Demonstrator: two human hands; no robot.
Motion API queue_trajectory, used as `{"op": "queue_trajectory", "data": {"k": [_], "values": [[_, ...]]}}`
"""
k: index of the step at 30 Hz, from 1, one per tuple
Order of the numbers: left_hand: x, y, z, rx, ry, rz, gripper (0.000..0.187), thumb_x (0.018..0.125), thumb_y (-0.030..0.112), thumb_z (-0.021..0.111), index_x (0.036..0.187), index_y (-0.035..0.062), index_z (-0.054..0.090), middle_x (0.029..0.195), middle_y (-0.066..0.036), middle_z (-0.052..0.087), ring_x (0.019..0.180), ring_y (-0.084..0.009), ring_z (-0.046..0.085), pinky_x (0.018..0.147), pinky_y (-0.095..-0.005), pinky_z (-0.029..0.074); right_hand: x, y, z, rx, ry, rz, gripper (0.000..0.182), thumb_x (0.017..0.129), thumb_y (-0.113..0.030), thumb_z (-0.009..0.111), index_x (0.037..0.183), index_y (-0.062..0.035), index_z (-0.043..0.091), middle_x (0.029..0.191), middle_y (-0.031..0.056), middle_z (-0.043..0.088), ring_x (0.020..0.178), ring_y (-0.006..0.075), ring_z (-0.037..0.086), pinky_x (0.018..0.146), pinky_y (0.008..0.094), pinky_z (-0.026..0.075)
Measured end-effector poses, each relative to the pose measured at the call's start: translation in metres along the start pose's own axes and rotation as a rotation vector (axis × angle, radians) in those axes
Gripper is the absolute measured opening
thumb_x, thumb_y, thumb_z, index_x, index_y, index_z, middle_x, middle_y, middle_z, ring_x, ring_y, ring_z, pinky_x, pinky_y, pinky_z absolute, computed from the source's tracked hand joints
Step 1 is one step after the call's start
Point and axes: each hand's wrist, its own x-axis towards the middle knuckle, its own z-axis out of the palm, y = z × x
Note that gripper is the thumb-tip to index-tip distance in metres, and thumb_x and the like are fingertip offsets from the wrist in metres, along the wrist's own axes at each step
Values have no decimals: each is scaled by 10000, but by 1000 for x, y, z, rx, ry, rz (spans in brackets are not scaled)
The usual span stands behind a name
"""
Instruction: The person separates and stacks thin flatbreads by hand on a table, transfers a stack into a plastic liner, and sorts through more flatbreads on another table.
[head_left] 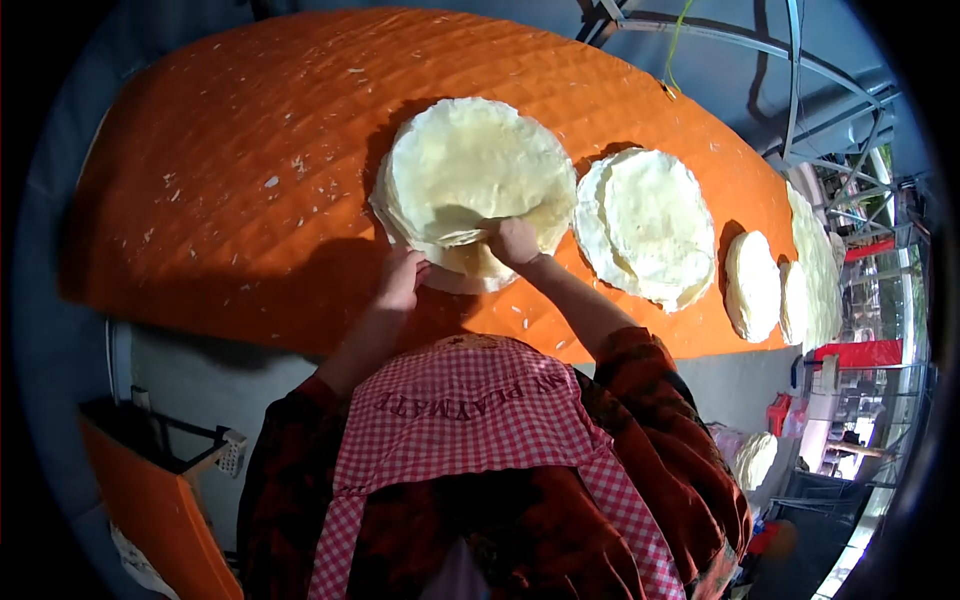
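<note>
A stack of thin, round, pale flatbreads (pixel 475 160) lies in front of me on the orange quilted table cover. My right hand (pixel 515 243) is closed around the near edge of the upper flatbreads, which is lifted and folded back there. At the stack's near left edge, the fingers of my left hand (pixel 400 278) are pressed together on the rim of a lower flatbread. Its fingertips are partly hidden. Below the lifted edge, more flatbread surface shows between my hands.
A second flatbread stack (pixel 660 225) stands just to the right, with smaller piles (pixel 752 287) farther along. Pale crumbs dot the orange cover (pixel 230 150). Metal frame bars (pixel 795 60) rise at the upper right. An orange-sided piece of furniture (pixel 150 510) is at lower left.
</note>
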Motion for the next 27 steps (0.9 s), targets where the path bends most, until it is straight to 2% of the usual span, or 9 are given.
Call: {"op": "queue_trajectory", "data": {"k": [2, 5, 8, 11, 14, 17, 22, 23, 27], "values": [[-17, 12, 18, -136, -110, -18, 267, 866, 89, 549, 1126, 33, 538, 1036, -85, 614, 949, -174, 612, 824, -315, 523, 5, -6, -13, -6, -52, 16, 155, 746, -149, 593, 882, -151, 666, 701, 130, 642, 672, 346, 634, 586, 458, 497], [-17, 3, 17, -181, -281, -50, 375, 936, 144, 486, 1287, 22, 436, 1245, -124, 541, 1125, -232, 553, 978, -382, 470, 5, -6, -13, 41, -83, 19, 136, 760, -168, 592, 875, -145, 659, 708, 139, 643, 679, 351, 633, 597, 470, 496], [-4, -12, 14, -219, -315, -87, 448, 1009, 309, 363, 1341, 8, 368, 1352, -139, 468, 1197, -244, 497, 1036, -412, 419, 0, 2, -4, 31, -94, 54, 159, 760, -223, 625, 894, -148, 668, 722, 143, 648, 685, 358, 631, 609, 468, 501], [5, -22, 6, -307, -288, -76, 466, 1017, 372, 337, 1357, 54, 356, 1391, -113, 440, 1202, -272, 503, 1006, -452, 430, 3, 11, -2, 150, -73, 78, 205, 745, -280, 664, 899, -145, 682, 744, 147, 656, 695, 367, 629, 619, 454, 510], [14, -17, 8, -352, -119, -23, 479, 1013, 411, 333, 1357, 79, 361, 1376, -95, 455, 1212, -263, 494, 997, -455, 431, 17, 26, -10, 288, -105, 163, 264, 718, -342, 713, 870, -126, 702, 802, 152, 669, 729, 363, 632, 651, 421, 517], [39, -10, 3, -288, 45, -1, 478, 1016, 411, 317, 1374, 99, 368, 1391, -79, 444, 1243, -241, 463, 1011, -419, 424, 19, 42, -9, 410, -96, 120, 331, 701, -352, 741, 932, -117, 707, 813, 155, 674, 740, 343, 647, 661, 395, 518], [54, 10, 6, -436, 144, -70, 420, 1011, 375, 358, 1307, 88, 436, 1311, -84, 504, 1177, -247, 510, 991, -430, 440, 12, 32, -12, 624, -46, 270, 337, 719, -266, 769, 970, -53, 700, 859, 152, 703, 775, 227, 688, 703, 350, 519], [57, 12, 6, -494, 165, -92, 407, 1010, 368, 366, 1291, 86, 451, 1287, -86, 519, 1159, -248, 522, 987, -430, 443, 13, 24, -23, 639, -75, 327, 336, 732, -246, 776, 978, -32, 697, 878, 148, 711, 800, 168, 675, 725, 336, 515], [61, 14, 4, -508, 146, -85, 321, 998, 284, 410, 1241, 86, 478, 1195, -88, 549, 1095, -238, 548, 940, -418, 472, 12, 25, -19, 682, -90, 344, 356, 733, -265, 790, 988, -34, 699, 878, 108, 715, 782, 133, 651, 713, 312, 512]]}}
